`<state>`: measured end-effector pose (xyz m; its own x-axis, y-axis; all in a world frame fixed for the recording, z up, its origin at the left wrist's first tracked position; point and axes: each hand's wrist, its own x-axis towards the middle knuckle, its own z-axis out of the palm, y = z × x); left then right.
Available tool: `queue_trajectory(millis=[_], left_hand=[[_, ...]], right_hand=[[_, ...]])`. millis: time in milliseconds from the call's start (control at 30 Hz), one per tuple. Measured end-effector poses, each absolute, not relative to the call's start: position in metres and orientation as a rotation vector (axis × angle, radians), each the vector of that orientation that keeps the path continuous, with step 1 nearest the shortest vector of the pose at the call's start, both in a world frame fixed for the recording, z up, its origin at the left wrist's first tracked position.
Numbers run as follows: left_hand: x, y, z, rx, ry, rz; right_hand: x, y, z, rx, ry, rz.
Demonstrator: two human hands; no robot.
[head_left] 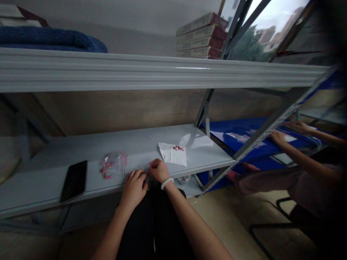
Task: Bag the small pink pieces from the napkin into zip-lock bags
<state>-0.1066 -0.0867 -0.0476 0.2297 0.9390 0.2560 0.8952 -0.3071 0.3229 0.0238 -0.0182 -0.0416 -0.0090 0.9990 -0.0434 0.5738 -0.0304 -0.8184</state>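
Observation:
At the front edge of the grey shelf (108, 187), my right hand (160, 171) is pinched on a small clear plastic bag (145, 167). A pale beaded bracelet (167, 183) circles that wrist. My left hand (135, 187) is beside it, its fingers bent over the bag's near side with the thumb below; the fingertips are partly hidden. Left of my hands is a larger clear bag (116, 162) with pink-edged small bags and red and green small pieces (106, 169). To the right, more red pieces (178, 148) lie on a white cloth or paper (173, 156).
A black tablet or phone (74, 180) lies at the left by the shelf edge. An upper shelf (151, 74) runs above, bearing thick books (202, 36) and blue fabric (51, 38). At right, past a metal post (265, 133), another person's hands (278, 137) work over a blue surface.

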Motion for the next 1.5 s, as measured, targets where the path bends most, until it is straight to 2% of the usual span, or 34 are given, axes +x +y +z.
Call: queue_trajectory(millis=[267,500,700,933,1267,1500], left_hand=[[-0.106,-0.087,-0.053,2.332,1.735,0.862],[-0.085,-0.088,-0.030,2.039,1.593,1.314],[-0.078,-0.090,-0.016,1.834,1.512,1.297],[-0.089,-0.090,-0.016,1.747,1.422,1.181],[-0.089,-0.091,-0.002,2.181,1.468,1.053],[-0.080,-0.097,-0.002,1.824,1.263,1.281]], right_hand=[[0.050,-0.013,-0.052,-1.428,-1.467,1.209],[0.062,-0.047,-0.029,-1.152,-0.977,1.524],[0.054,-0.057,-0.021,-1.055,-0.843,1.656],[0.064,-0.057,-0.020,-1.018,-1.020,1.668],[0.067,-0.065,-0.004,-0.996,-1.327,1.516],[0.064,-0.073,0.002,-0.824,-1.126,1.703]])
